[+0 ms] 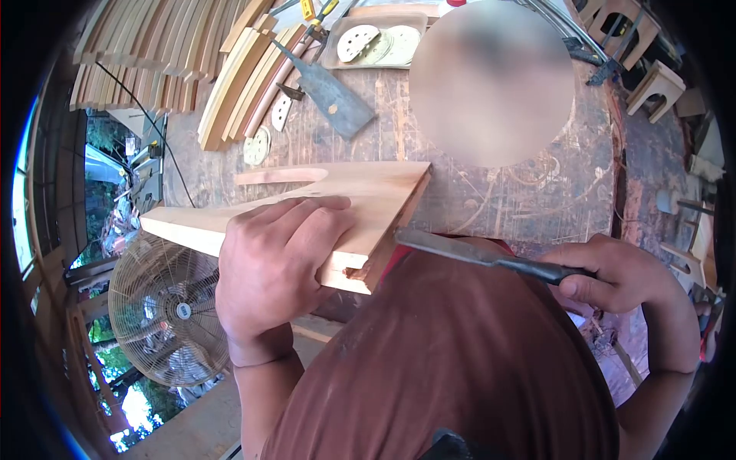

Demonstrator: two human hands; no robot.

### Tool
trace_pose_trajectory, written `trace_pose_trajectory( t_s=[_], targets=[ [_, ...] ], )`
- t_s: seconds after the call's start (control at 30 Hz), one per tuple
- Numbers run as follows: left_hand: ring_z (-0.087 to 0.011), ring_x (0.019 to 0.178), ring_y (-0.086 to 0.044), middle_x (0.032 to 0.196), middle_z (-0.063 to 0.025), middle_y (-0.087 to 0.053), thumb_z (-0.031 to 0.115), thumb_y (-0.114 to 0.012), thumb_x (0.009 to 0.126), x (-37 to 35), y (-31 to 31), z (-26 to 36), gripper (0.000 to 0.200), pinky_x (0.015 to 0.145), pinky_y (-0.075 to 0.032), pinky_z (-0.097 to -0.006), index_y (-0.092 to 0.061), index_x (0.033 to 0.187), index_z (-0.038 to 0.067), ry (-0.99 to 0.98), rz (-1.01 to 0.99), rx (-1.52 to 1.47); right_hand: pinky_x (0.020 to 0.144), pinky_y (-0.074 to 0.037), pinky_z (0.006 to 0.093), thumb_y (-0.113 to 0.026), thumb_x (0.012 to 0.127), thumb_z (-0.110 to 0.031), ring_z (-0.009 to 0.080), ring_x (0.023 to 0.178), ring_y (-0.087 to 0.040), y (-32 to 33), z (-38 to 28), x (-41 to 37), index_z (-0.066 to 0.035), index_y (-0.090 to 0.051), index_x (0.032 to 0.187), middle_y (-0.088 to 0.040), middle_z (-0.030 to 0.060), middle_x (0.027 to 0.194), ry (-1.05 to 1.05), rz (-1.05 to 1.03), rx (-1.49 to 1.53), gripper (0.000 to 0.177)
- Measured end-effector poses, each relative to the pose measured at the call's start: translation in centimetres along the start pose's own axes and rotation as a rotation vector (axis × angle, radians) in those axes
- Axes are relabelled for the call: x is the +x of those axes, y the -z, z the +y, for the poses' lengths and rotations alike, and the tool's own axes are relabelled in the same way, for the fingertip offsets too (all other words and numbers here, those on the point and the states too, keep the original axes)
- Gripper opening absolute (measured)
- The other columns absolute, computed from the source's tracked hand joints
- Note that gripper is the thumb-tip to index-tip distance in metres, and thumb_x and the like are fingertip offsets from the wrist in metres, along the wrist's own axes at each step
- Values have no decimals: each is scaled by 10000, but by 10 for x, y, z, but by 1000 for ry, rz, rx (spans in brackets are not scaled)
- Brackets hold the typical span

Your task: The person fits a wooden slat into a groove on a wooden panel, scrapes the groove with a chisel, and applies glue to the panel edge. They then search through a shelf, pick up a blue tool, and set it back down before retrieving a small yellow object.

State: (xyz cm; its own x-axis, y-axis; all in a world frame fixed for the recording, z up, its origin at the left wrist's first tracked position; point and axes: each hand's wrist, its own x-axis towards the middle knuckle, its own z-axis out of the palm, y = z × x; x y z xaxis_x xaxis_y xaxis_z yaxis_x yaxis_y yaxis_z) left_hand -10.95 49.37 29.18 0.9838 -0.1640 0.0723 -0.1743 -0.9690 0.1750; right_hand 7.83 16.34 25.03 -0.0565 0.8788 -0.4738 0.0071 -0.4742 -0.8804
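Observation:
A pale wooden workpiece (376, 188) with a curved cut-out and a groove along its end edge rests at the bench's near side. My left hand (280, 257) is closed over its near arm, fingers on top, thumb hidden underneath. My right hand (617, 272) grips the black handle of a chisel (448, 245) with a flat grey blade. The blade's tip lies against or very near the grooved end; contact cannot be made out exactly. A dark red-brown shirt (452, 345) is just below the blade.
On the worn workbench (506, 195) lie a broad-bladed saw (337, 100), loose sanding discs (257, 146) and a plastic tray (330, 54) of discs. Curved wooden strips (238, 88) are stacked at upper left. A fan (169, 310) stands at left. A blurred round patch covers the upper right.

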Motion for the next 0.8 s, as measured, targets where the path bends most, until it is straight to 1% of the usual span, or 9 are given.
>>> trace_pose_trajectory(
  t_s=[0.13,0.2,0.33,0.4,0.43,0.5,0.63,0.73,0.8],
  targets=[
    [-266,778,-722,978,-50,-753,73,-705,711,-3,-1,0,291,645,-575,-388,-630,990,103,-2,18,15,656,-574,370,-528,1070,-308,246,717,-748,3,-7,3,-70,-582,1321,-719,130,837,-50,-28,-45,350],
    [-265,770,-718,970,-48,-751,75,-700,715,-3,-1,0,290,639,-572,-389,-629,995,106,0,19,18,684,-563,384,-523,1070,-337,274,756,-746,6,-8,6,-68,-579,1298,-717,133,840,-26,-49,-142,357],
    [-263,748,-708,927,-45,-736,93,-701,716,-4,-3,-1,290,625,-565,-392,-626,996,110,-4,32,46,715,-561,398,-512,1071,-366,294,793,-745,11,-20,8,-77,-591,1300,-716,144,847,-28,-43,-170,378],
    [-263,743,-706,911,-46,-729,97,-701,711,-3,-2,0,295,621,-564,-394,-625,996,110,6,28,46,693,-563,395,-500,1072,-372,297,763,-743,10,-11,8,-87,-606,1294,-714,134,812,141,110,-395,376],
    [-263,739,-703,896,-47,-721,101,-702,705,-2,-2,-1,301,616,-562,-396,-624,996,110,10,27,43,693,-563,395,-500,1072,-372,297,763,-743,13,-17,7,-87,-606,1294,-714,134,812,143,110,-399,376],
    [-265,739,-702,884,-49,-716,104,-705,693,-2,-2,-1,314,612,-560,-397,-623,997,106,15,28,50,666,-564,398,-495,1071,-369,296,720,-739,17,-36,4,-99,-618,1290,-709,114,760,57,45,-347,369],
    [-274,720,-693,843,-55,-701,116,-713,658,0,-3,3,318,594,-550,-402,-601,955,95,29,41,89,640,-564,407,-491,1071,-358,287,683,-736,13,-56,2,-99,-618,1285,-698,94,714,94,77,-413,359],
    [-282,689,-675,797,-61,-679,123,-706,639,5,-3,4,305,578,-535,-407,-567,908,88,35,46,106,636,-565,414,-506,1063,-348,288,676,-735,7,-66,3,-107,-619,1280,-688,89,701,-13,79,-431,343],
    [-285,675,-666,781,-62,-668,123,-698,638,8,-1,3,297,573,-529,-411,-554,895,88,49,27,112,647,-563,427,-525,1051,-332,330,700,-723,1,-66,1,-118,-616,1275,-678,117,735,-55,133,-416,323]
  ],
)
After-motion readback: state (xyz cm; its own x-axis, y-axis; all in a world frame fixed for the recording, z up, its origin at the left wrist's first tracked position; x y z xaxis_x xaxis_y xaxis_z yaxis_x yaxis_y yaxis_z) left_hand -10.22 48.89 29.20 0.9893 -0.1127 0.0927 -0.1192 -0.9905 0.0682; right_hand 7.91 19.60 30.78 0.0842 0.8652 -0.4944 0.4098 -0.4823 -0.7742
